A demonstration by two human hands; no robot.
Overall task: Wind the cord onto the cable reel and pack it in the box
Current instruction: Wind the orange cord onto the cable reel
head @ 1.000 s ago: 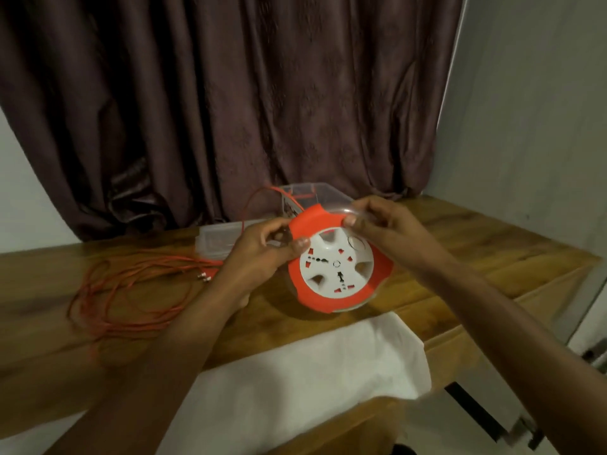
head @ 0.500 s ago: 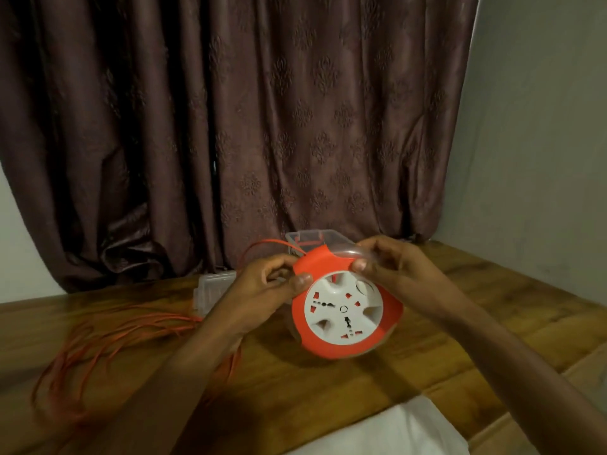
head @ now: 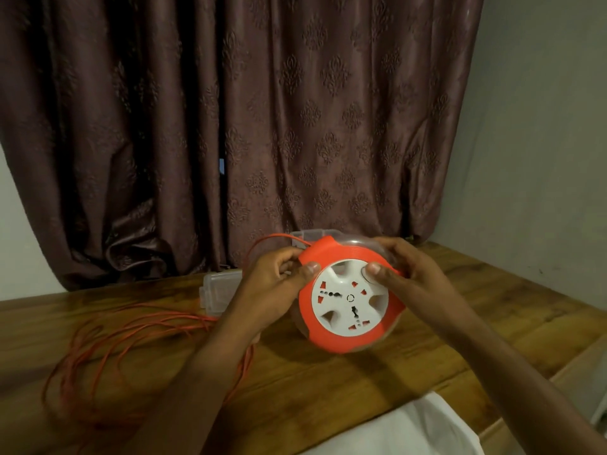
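- You held the round orange cable reel with the white socket face [head: 350,298] upright above the brown wooden table [head: 377,382], its socket face turned toward you, at the middle of the frame.
- Your left hand [head: 276,290] gripped the reel at its 9 o'clock edge, thumb pressed on the orange rim and the other fingers curled round behind it.
- Your right hand [head: 407,277] closed on the reel from 2 o'clock, thumb tip pressing the white face near the round knob, fingers wrapped over the clear plastic back.
- The thin orange cord [head: 131,339] arched out of the reel at its 11 o'clock, passed behind your left hand, and lay in loose, tangled loops on the table at 8 o'clock from the reel, still largely unwound.
- The clear plastic box [head: 313,236] stood on the table just behind the reel at 12 o'clock, mostly hidden by it.
- A clear plastic lid [head: 218,290] lay flat on the table at 9 o'clock from the reel, partly behind your left wrist.
- A white cloth [head: 404,428] covered the table's near edge at 6 o'clock.
- A dark maroon patterned curtain [head: 262,126] hung behind the table, filling the top of the frame.
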